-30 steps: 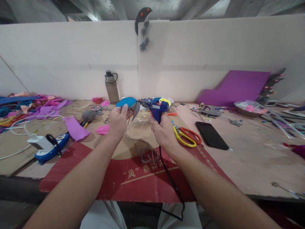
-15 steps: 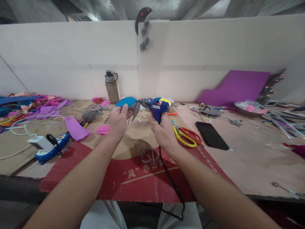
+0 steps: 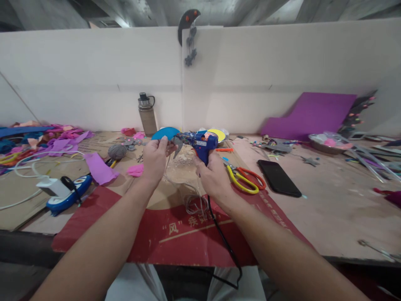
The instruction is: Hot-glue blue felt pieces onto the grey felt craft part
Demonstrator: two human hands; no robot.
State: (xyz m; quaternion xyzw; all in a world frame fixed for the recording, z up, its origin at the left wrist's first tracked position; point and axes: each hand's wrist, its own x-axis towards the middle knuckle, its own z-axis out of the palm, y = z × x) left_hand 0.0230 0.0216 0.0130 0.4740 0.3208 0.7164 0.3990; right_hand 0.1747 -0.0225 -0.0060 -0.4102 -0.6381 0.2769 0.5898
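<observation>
My right hand (image 3: 213, 172) is wrapped round the handle of a blue glue gun (image 3: 203, 144), its nozzle pointing left. In my left hand (image 3: 156, 155), between thumb and fingers, is a grey felt piece (image 3: 178, 147) with a thin strand hanging from it. A blue oval piece (image 3: 166, 133) shows just behind the left fingertips; I cannot tell whether it is held too. The nozzle is at the upper edge of the grey felt, touching or very close. A black cord (image 3: 224, 234) runs from the gun's handle down over the table edge.
Scissors (image 3: 246, 179) with yellow and red handles and a black phone (image 3: 278, 177) lie to the right. A coil of grey strand (image 3: 197, 205) rests on the red cardboard (image 3: 125, 225). Leftward are a power strip (image 3: 69, 196), grey yarn (image 3: 117, 151) and a bottle (image 3: 147, 115).
My right hand and the glue gun have moved slightly left, bringing the nozzle over the grey felt. The grey felt has shifted a little left and tilted; my left hand has barely moved.
</observation>
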